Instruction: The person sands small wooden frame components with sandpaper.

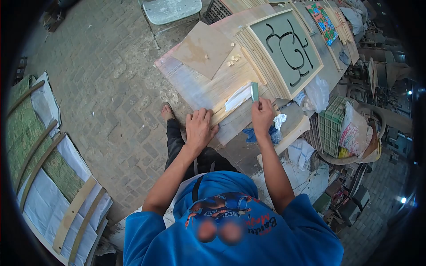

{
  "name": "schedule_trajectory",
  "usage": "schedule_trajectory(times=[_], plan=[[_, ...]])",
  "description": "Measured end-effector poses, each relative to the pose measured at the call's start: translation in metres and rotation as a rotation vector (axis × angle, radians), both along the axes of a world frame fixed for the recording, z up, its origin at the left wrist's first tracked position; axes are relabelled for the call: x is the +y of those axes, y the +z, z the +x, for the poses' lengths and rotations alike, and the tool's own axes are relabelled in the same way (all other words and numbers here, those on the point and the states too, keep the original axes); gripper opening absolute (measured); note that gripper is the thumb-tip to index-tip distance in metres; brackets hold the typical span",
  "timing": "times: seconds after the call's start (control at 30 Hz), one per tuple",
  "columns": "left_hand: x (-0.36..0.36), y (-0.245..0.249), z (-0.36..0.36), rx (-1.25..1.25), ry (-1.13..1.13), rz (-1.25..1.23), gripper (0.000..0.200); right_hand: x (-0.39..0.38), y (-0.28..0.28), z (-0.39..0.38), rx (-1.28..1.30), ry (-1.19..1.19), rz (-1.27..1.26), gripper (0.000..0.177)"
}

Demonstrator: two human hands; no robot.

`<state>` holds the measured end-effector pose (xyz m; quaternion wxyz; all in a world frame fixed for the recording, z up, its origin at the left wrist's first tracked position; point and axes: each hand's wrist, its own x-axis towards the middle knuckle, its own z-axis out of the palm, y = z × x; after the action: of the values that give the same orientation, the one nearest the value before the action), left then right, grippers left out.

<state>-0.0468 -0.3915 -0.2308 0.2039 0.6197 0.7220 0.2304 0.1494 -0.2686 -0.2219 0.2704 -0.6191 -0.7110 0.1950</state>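
Note:
In my right hand is a small flat green scraper, pinched upright between the fingers. Its edge meets the end of a white smear of paste. The paste lies along a narrow light wooden piece on the near side of the worktable. My left hand is closed over the near left end of that wooden piece, fingers bent on top. Just beyond lie several small wooden blocks and a thin brown board.
Stacked wooden frames with a black-patterned green panel stand on the table. A plastic bag and green crate are to the right. A chair stands beyond; covered panels lie at left.

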Motion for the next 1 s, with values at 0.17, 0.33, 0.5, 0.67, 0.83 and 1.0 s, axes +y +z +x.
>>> schedule_trajectory(times=[0.17, 0.33, 0.5, 0.67, 0.83, 1.0], plan=[[-0.001, 0.001, -0.001, -0.004, 0.002, 0.008, 0.054, -0.009, -0.017, -0.009, -0.131, 0.154, 0.096, 0.013], [-0.001, 0.001, 0.000, 0.001, -0.001, 0.016, 0.055, -0.031, -0.007, -0.015, 0.040, 0.238, -0.003, 0.010], [-0.001, -0.002, 0.000, 0.007, 0.003, 0.036, 0.055, 0.007, -0.007, -0.001, -0.071, 0.110, 0.122, 0.011], [-0.003, 0.000, 0.001, -0.012, 0.010, 0.027, 0.054, -0.034, -0.014, -0.013, -0.027, 0.208, -0.003, 0.013], [-0.001, 0.001, 0.000, -0.005, 0.002, 0.020, 0.055, -0.026, -0.019, -0.004, 0.194, -0.067, -0.139, 0.010], [-0.001, 0.001, 0.000, -0.005, 0.002, 0.017, 0.055, -0.013, -0.018, -0.015, -0.018, -0.042, -0.020, 0.009]])
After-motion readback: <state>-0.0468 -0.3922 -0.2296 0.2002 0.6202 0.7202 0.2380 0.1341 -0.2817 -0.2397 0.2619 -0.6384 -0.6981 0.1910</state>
